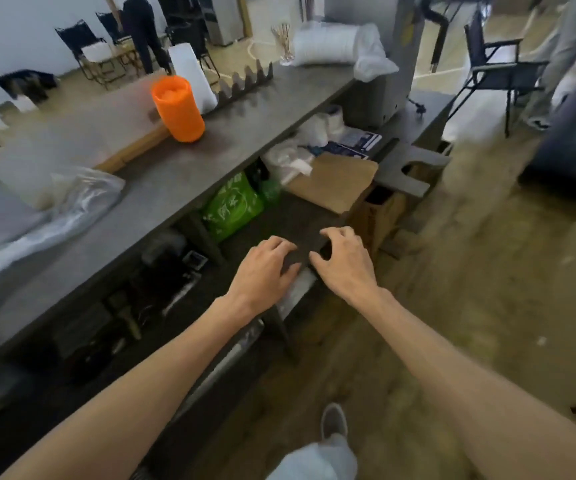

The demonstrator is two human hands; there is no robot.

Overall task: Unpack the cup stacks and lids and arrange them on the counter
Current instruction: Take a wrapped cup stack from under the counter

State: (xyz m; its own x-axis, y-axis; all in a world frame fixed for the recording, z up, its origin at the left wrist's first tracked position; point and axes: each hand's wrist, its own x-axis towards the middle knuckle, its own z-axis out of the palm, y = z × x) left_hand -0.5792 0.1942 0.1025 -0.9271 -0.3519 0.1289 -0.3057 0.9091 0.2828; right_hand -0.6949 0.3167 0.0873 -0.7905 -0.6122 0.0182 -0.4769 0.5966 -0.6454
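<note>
Risks, left to right. Crumpled clear plastic bag (72, 199) sprawls on the long grey counter (162, 188); likely to slide or snag if cups are set near it. Tall orange sleeve of stacked cups (178, 108) stands upright mid-counter, near a white stack (189, 76); a knock could topple either. A bagged white stack (328, 45) lies at the far end.

Left hand (266, 268) and right hand (343, 259), fingers loosely curled, rest on the dark lower shelf (297, 220), holding nothing. Green bag (233, 207) and brown cardboard box (335, 181) crowd the shelf; reaching blind could spill them. Frame blurred. Beyond: folding chairs, wood floor.
</note>
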